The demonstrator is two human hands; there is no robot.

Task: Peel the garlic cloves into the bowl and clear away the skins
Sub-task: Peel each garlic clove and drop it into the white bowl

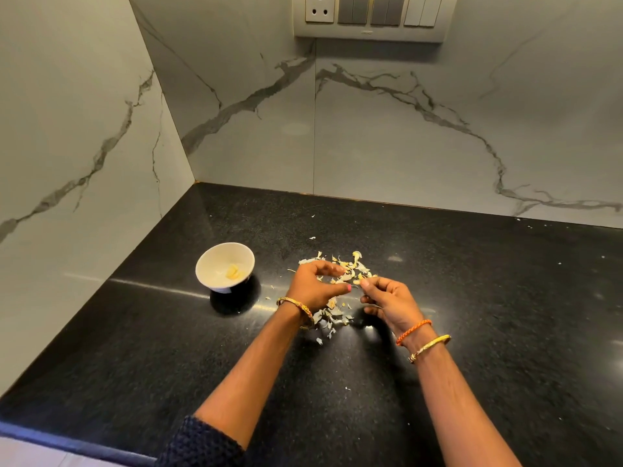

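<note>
A small white bowl (pixel 215 261) stands on the black counter, left of my hands, with a few peeled garlic cloves (pixel 232 272) lying in it. Loose garlic skins (pixel 352 266) are scattered just beyond my hands, and more skins (pixel 332 315) lie under my left wrist. My left hand (pixel 315 286) hovers over the skins with its fingers loosely curved and nothing visibly in them. My right hand (pixel 387 301) pinches a small pale piece of garlic (pixel 363 282) between thumb and forefinger; I cannot tell whether it is clove or skin.
The black granite counter (pixel 472 298) meets marble walls at the back and left, forming a corner. Its front edge (pixel 84 443) runs along the lower left. Tiny skin flakes (pixel 313 238) dot the counter. A switch panel (pixel 369 15) sits high on the back wall.
</note>
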